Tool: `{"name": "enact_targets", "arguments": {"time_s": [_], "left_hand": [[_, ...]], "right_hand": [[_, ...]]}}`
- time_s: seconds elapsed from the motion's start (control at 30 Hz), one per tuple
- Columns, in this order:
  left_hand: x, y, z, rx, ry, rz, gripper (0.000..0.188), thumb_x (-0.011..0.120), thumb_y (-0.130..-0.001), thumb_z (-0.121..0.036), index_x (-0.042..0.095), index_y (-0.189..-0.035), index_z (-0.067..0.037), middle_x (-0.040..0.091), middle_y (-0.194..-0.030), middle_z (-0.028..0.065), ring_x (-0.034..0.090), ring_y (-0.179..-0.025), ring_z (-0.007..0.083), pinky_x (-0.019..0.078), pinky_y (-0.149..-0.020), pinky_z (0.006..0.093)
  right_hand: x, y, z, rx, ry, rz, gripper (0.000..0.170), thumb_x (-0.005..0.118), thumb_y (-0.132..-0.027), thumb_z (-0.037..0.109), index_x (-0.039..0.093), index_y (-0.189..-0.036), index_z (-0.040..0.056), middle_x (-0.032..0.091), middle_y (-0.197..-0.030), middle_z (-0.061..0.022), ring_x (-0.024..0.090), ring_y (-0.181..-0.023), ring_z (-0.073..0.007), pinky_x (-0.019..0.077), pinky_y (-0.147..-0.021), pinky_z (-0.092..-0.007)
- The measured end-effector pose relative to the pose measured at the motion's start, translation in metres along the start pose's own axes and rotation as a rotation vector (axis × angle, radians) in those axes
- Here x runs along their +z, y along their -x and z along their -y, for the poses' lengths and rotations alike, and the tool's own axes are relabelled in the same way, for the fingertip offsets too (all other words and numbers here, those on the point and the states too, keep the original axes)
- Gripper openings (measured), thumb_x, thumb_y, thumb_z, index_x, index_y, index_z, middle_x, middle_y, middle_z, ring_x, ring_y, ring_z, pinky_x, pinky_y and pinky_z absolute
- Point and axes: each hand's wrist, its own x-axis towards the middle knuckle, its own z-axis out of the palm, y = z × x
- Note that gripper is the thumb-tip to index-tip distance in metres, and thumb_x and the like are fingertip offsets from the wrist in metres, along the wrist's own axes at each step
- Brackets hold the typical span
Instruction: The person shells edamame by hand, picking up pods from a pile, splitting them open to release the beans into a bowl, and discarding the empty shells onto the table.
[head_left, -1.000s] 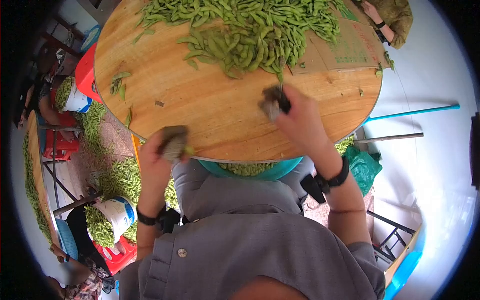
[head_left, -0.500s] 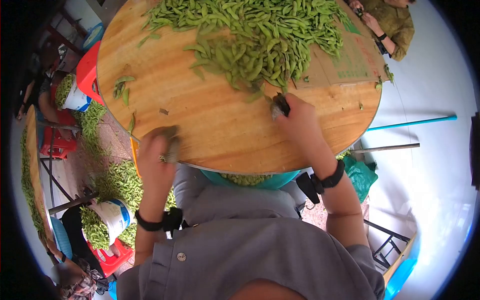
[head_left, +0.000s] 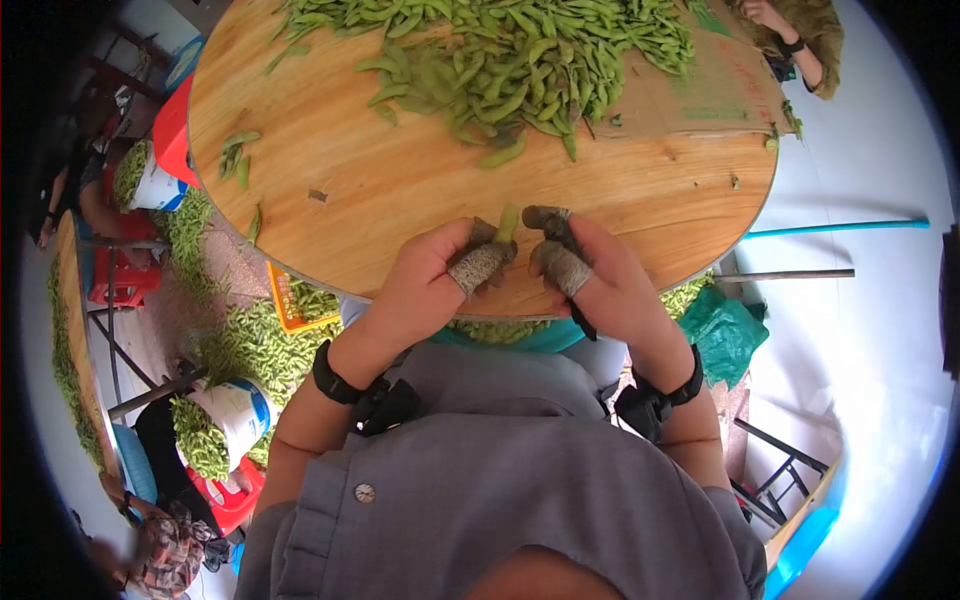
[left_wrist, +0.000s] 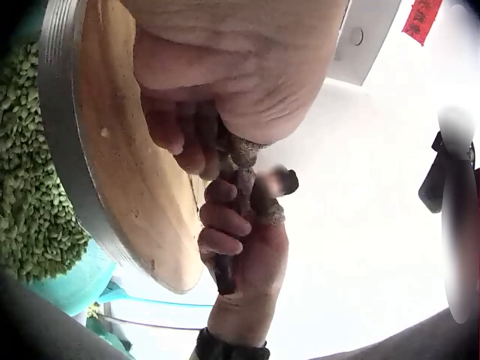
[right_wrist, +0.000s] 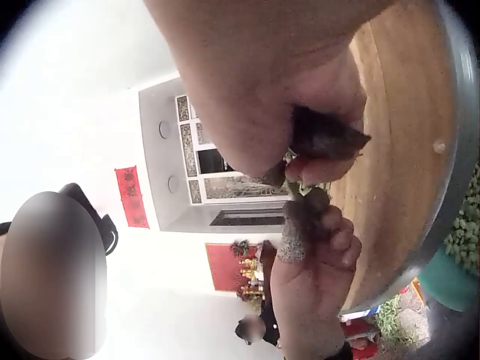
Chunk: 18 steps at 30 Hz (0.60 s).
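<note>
In the head view the left hand [head_left: 440, 270], its thumb and fingertip wrapped in grey-brown covering, pinches a green pod [head_left: 508, 222] upright over the near table edge. Just right of it, the right hand [head_left: 600, 270], also with a wrapped thumb, grips a dark slim tool [head_left: 584, 320] whose end sticks out below the palm. The right wrist view shows the dark tool's pointed end [right_wrist: 330, 138] in the right hand, close to the left hand's fingertips. A heap of green pods [head_left: 530, 70] lies across the table's far part.
The round wooden table [head_left: 330, 230] has flattened cardboard [head_left: 700, 95] at the far right. Below its near edge is a teal basin [head_left: 550, 338] of shelled beans. Pod-filled buckets [head_left: 235, 410] and loose pods lie on the floor at left. Another person's arm [head_left: 805, 60] is at upper right.
The left hand has moved right and up from the table's lower left edge, with the pod now clearly visible. The right hand has come back from the heap's near edge, beside the left.
</note>
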Motion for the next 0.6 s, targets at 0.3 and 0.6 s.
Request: {"name": "enact_targets", "arguments": {"time_s": [0.3,0.6], "left_hand": [[0.005,0.0,0.013,0.048,0.016,-0.002,0.019,0.058,-0.089,-0.01,0.059,-0.105,0.0,0.059,-0.082,0.0014,0.055,-0.072,0.0098,0.0462,-0.066,0.0252],[0.005,0.01,0.018,0.405,-0.622,-0.112,0.02,0.062,-0.083,-0.011,0.059,-0.099,0.0,0.059,-0.075,0.0157,0.059,-0.063,0.0264,0.0455,-0.058,0.0328]], "right_hand": [[0.003,0.008,-0.01,-0.111,0.256,0.073,0.033,0.043,-0.075,-0.002,0.053,-0.107,-0.0011,0.061,-0.079,-0.0081,0.063,-0.069,-0.0231,0.0498,-0.065,-0.0328],[0.014,0.003,-0.02,0.11,-0.13,0.149,0.033,0.042,-0.093,0.009,0.049,-0.125,0.0099,0.053,-0.074,0.0013,0.038,-0.048,-0.0036,0.031,-0.042,-0.0185]]}}
